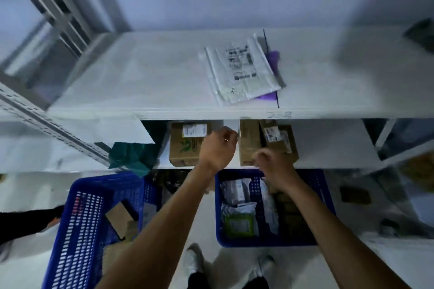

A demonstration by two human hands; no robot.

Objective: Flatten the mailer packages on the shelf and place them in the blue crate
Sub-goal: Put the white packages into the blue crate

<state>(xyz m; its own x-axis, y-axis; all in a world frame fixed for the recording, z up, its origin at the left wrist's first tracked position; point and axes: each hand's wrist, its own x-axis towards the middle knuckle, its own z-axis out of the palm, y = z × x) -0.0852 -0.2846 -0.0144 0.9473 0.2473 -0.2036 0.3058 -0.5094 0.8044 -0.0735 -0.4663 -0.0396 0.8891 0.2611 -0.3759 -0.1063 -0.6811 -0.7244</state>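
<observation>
In the head view, a white mailer (242,70) with a printed label was seen lying flat on the upper shelf (141,77), right of its middle and close to the front edge. It was laid over a purple mailer (267,97), of which only a strip along the right side and near corner was shown. On the lower shelf (328,148), three cardboard boxes were set side by side: a labelled box (185,148) to the left, a plain box (247,143) in the middle and a smaller labelled box (281,138) touching it on the right. A teal bag (133,155) was draped over the left end of that shelf.

Both bare forearms were stretched forward below the upper shelf's edge. The left hand (218,148) was held in front of the gap between the first two boxes, its fingers curled into a fist in which nothing was seen. The right hand (272,162) was blurred; its fingers looked bent, but whether anything was gripped could not be told.

On the floor beneath the right arm, the right blue crate (325,185) was found partly filled with pale mailer packages (237,216). A left blue crate (82,218), tilted, was shown holding cardboard. Two light shoes (195,260) were visible between the crates, and a black sleeve (23,223) at the left edge.
</observation>
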